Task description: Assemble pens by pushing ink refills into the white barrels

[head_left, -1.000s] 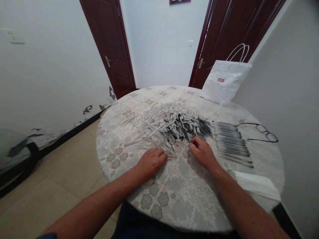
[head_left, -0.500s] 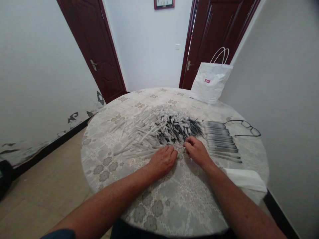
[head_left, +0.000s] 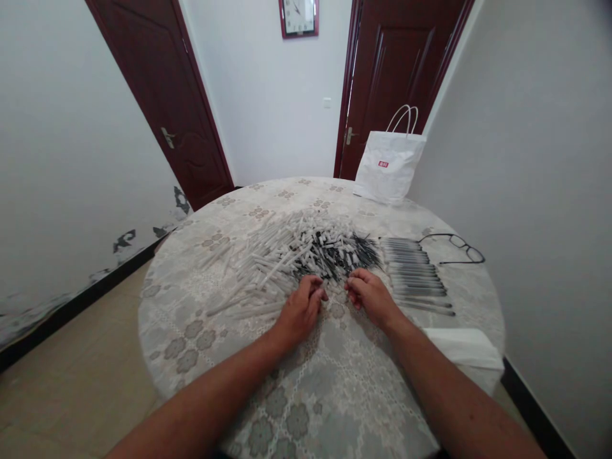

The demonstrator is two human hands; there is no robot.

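- The pile of slim pale sticks [head_left: 272, 252], pen-like by their shape, lies loose around the middle of the worktop [head_left: 368, 389], spreading towards ten o'clock; I take six as the person's side.
- Thin black pieces [head_left: 329, 260] lie mixed into its near right part, at about four o'clock of the pile.
- Each stick looks light, stiff and smooth, I'd judge, apt to roll or slip; a fingertip pinch at mid-length should suit, without hard squeezing, as thin plastic could crack. The black pieces seem finer and easier to bend.
- The left hand [head_left: 301, 309] rests at the pile's near edge, about six o'clock, fingers curled; I cannot tell whether it grips anything.
- The right hand [head_left: 369, 294], at about five, has thumb and fingers drawn together; whether something sits between them I can't make out.
- At three o'clock lies a neat row of dark-tipped sticks [head_left: 415, 271], side by side.
- Just past the row sit glasses [head_left: 458, 241]; a white bag [head_left: 391, 166] stands at one.
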